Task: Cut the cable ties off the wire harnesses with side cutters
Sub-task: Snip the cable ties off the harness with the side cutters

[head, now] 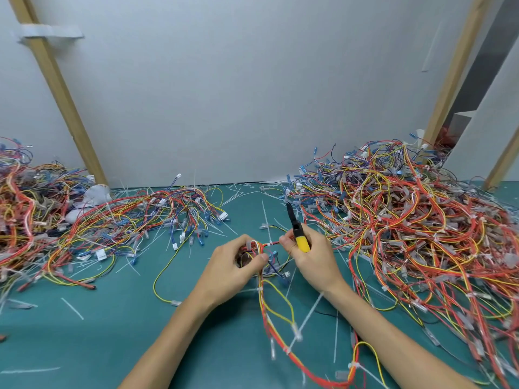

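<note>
My left hand (238, 262) grips a bunched red, yellow and white wire harness (276, 313) in the middle of the green table. A short stretch of the harness runs right to my right hand (311, 254), whose fingertips pinch it near a white cable tie (270, 243). That same hand also holds the side cutters (297, 229) by their yellow handles; the black jaws point up and away, apart from the tie. The rest of the harness trails toward me between my forearms, with several more white ties on it.
A tall heap of harnesses (415, 217) fills the right side. A flatter spread of wires (118, 223) covers the left and back left. Cut white tie strips (335, 329) litter the green mat (112, 318). A grey wall with wooden battens stands behind.
</note>
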